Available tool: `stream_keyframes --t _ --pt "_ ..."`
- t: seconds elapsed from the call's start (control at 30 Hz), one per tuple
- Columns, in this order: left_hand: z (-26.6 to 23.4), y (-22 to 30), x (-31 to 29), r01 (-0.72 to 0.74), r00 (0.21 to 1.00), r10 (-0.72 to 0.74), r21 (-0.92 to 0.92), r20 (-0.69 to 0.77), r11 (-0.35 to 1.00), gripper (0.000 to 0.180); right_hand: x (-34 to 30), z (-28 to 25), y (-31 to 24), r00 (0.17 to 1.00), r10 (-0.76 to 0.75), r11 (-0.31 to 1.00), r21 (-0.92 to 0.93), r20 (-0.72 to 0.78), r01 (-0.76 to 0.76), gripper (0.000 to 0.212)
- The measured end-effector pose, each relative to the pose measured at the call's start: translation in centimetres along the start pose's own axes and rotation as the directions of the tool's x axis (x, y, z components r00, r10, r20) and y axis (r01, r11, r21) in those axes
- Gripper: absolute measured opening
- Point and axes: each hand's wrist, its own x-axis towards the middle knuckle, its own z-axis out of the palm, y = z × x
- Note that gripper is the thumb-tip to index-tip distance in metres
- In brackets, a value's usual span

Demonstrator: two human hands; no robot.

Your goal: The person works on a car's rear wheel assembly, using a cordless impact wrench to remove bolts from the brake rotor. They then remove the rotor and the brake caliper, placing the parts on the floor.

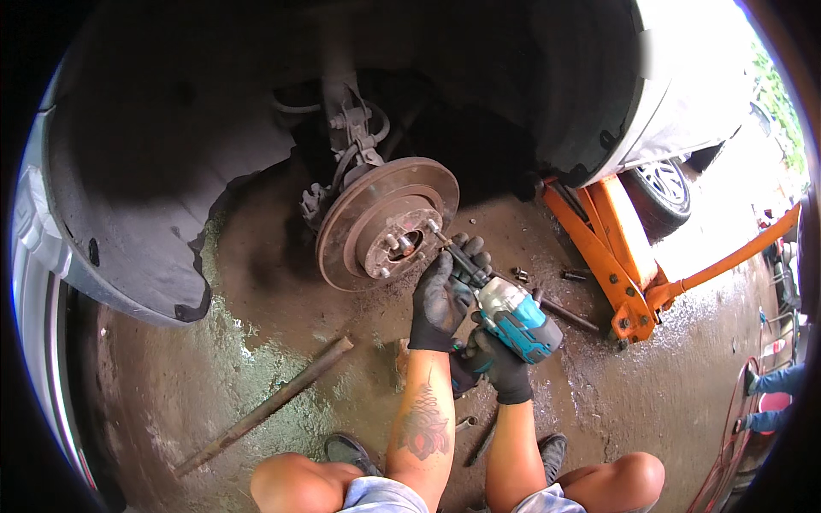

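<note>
My right hand (503, 366), in a dark glove, grips the handle of a teal and black cordless impact wrench (520, 318). My left hand (438, 301), gloved too, wraps around the dark socket (466, 263) at the tool's front end. The socket points up and left at the hub (402, 244) of a rusty brake disc (389, 184). A shiny stud or bolt (438, 229) stands between the hub's face and the socket; whether they touch, I cannot tell. Other studs and a central shaft end stick out of the hub.
An orange floor jack (616, 256) stands at the right under the raised car's fender (676, 94). Behind it lies a wheel (663, 192). A long pipe (265, 406) lies at the left on the wet floor. Loose nuts (520, 274) and a dark bar (569, 315) lie beside the wrench.
</note>
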Motion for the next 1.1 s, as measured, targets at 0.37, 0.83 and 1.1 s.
stream_keyframes --t 0.37,0.83,1.1 --pt "0.3 -1.4 0.3 -0.005 1.0 0.006 0.028 -0.028 1.0 0.042 1.0 -2.4 -6.2 0.848 -0.443 0.51 -0.696 0.291 0.505 0.039" --pt "0.7 -1.3 0.4 -0.012 0.995 -0.001 -0.127 -0.098 0.992 0.039 0.3 -1.0 -4.2 0.819 -0.459 0.307 -0.804 0.344 0.51 0.03" --pt "-0.5 -1.6 0.5 -0.096 0.991 0.084 -0.115 -0.104 0.989 0.042 0.6 -1.4 -1.3 1.0 -0.001 0.999 0.035 -0.006 0.001 0.023"
